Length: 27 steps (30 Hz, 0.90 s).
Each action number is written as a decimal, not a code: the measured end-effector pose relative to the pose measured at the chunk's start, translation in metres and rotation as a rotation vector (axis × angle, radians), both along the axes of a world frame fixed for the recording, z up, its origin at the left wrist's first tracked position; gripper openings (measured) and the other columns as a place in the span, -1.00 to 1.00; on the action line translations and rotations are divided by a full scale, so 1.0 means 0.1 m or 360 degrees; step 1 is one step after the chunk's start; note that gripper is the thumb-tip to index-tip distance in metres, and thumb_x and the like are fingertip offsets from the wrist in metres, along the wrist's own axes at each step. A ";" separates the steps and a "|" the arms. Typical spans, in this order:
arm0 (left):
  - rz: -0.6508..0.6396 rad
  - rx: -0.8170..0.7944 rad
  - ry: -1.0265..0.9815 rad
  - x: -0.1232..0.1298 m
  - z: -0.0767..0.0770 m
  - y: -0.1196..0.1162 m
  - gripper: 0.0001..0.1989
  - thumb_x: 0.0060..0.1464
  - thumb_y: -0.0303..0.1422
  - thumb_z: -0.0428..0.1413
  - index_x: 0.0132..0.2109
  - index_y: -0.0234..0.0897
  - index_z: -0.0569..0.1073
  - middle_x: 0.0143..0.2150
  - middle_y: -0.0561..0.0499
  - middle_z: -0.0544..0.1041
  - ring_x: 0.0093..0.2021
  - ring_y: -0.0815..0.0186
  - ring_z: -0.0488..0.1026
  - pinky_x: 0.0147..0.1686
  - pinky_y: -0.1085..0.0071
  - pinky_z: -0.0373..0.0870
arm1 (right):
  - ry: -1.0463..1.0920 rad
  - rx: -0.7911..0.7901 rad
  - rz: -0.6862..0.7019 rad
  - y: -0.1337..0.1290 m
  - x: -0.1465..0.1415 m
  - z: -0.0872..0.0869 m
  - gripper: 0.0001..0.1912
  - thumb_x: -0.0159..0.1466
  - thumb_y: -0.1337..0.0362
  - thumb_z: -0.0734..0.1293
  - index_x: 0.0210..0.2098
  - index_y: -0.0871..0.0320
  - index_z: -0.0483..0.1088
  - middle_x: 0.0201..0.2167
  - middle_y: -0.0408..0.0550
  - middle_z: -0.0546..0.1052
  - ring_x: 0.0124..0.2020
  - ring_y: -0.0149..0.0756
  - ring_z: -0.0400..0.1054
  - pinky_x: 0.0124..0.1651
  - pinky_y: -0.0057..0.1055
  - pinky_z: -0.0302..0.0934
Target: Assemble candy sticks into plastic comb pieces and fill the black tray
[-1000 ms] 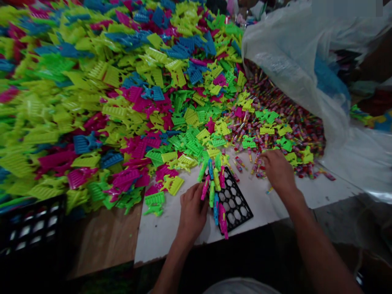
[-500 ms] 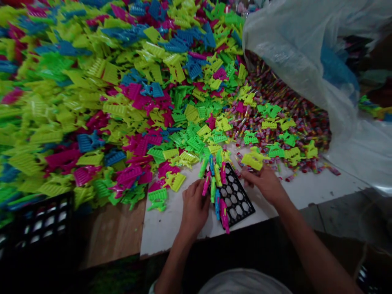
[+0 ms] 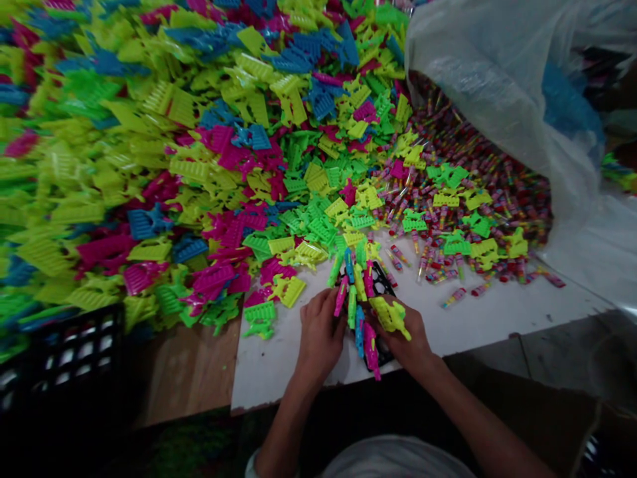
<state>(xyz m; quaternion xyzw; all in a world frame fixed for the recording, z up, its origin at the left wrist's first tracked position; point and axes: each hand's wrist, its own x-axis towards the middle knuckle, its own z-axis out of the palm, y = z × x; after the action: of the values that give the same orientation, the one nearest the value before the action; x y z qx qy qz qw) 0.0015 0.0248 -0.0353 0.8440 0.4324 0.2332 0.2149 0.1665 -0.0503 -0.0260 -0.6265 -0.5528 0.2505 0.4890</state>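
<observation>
A black tray (image 3: 383, 282) with round holes lies on the white board, and several pink, green, blue and yellow plastic toy pieces (image 3: 352, 307) stand in rows along it. My left hand (image 3: 321, 332) is closed at the tray's left side, its fingertips hidden by the pieces. Over the tray's right part, my right hand (image 3: 411, 335) is closed on a yellow plastic toy piece (image 3: 391, 315) with a ribbed, comb-like part. That hand's fingertips reach in close to the standing pieces and are partly hidden.
A large heap of bright plastic pieces (image 3: 199, 166) covers the left and back. Small tubes with pink labels (image 3: 478, 172) spill from a clear plastic bag (image 3: 478, 46) at right. Another black tray (image 3: 74, 358) stands left. The white board (image 3: 279, 372) ends near my body.
My right hand has moved left with the yellow toy piece, from right of the tray to over it. The piece is now turned and tilted downward. My left hand stays by the tray.
</observation>
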 end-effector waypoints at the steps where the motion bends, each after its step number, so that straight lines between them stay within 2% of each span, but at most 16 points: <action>1: 0.0004 -0.0002 0.0000 0.00 0.00 0.00 -0.54 0.12 -0.40 -0.03 0.18 -0.24 0.28 0.07 -0.17 0.40 0.08 0.09 0.32 0.02 0.11 0.28 | -0.0036 -0.0007 -0.0015 0.00 -0.01 0.01 -0.89 0.26 0.27 0.27 -0.28 0.07 0.45 -0.26 -0.07 0.53 -0.24 -0.23 0.44 -0.18 -0.34 0.36; 7: -0.0004 -0.0011 0.0001 0.00 0.00 0.00 -0.53 0.11 -0.42 -0.02 0.18 -0.24 0.28 0.07 -0.18 0.40 0.09 0.08 0.31 0.02 0.10 0.27 | -0.0461 -0.0036 0.0144 0.04 -0.06 0.08 -0.81 0.31 0.35 0.18 -0.21 0.11 0.43 -0.33 -0.01 0.49 -0.27 -0.23 0.41 -0.23 -0.39 0.34; 10: -0.0009 -0.0025 -0.0016 0.01 0.01 0.00 -0.53 0.12 -0.42 -0.02 0.19 -0.25 0.28 0.07 -0.18 0.40 0.07 0.09 0.31 0.02 0.09 0.27 | -0.0601 -0.0048 0.0134 0.05 -0.08 0.08 -0.79 0.31 0.38 0.18 -0.14 0.15 0.41 -0.29 0.04 0.48 -0.23 -0.20 0.41 -0.22 -0.39 0.34; 13: -0.0003 -0.0034 -0.0023 0.01 0.01 -0.01 -0.54 0.12 -0.41 -0.02 0.19 -0.25 0.28 0.07 -0.18 0.39 0.08 0.09 0.30 0.03 0.08 0.26 | -0.0640 -0.0038 0.0107 0.06 -0.09 0.08 -0.77 0.29 0.41 0.19 -0.10 0.16 0.38 -0.28 0.04 0.47 -0.24 -0.19 0.41 -0.25 -0.39 0.34; 20: -0.0037 0.0017 -0.0048 -0.01 -0.03 0.01 -0.54 0.10 -0.42 -0.01 0.17 -0.27 0.30 0.08 -0.19 0.40 0.08 0.07 0.32 0.01 0.08 0.28 | -0.0727 -0.0063 -0.0094 0.11 -0.18 -0.01 -0.82 0.30 0.38 0.14 -0.19 0.15 0.36 -0.35 0.03 0.47 -0.29 -0.17 0.40 -0.29 -0.37 0.30; 24: -0.0014 0.0048 -0.0060 -0.01 -0.05 0.02 -0.56 0.08 -0.43 -0.02 0.14 -0.27 0.34 0.05 -0.19 0.41 0.07 0.06 0.33 0.00 0.08 0.30 | -0.0710 -0.0113 -0.0048 0.16 -0.18 -0.03 -0.80 0.29 0.39 0.15 -0.14 0.18 0.35 -0.30 0.06 0.48 -0.27 -0.18 0.39 -0.26 -0.36 0.29; 27: 0.0001 0.0062 -0.0058 0.00 -0.06 0.04 -0.57 0.09 -0.42 -0.01 0.13 -0.25 0.34 0.03 -0.17 0.43 0.05 0.07 0.35 -0.02 0.09 0.31 | -0.0563 -0.0190 -0.0016 0.16 -0.11 0.03 -0.83 0.25 0.43 0.20 -0.21 0.14 0.36 -0.33 -0.04 0.47 -0.30 -0.24 0.39 -0.28 -0.42 0.28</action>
<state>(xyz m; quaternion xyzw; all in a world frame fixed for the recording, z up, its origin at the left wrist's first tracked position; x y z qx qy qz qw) 0.0012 0.0285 -0.0409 0.8436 0.4239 0.2571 0.2063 0.1555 -0.0339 -0.0225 -0.6914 -0.6113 0.1663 0.3474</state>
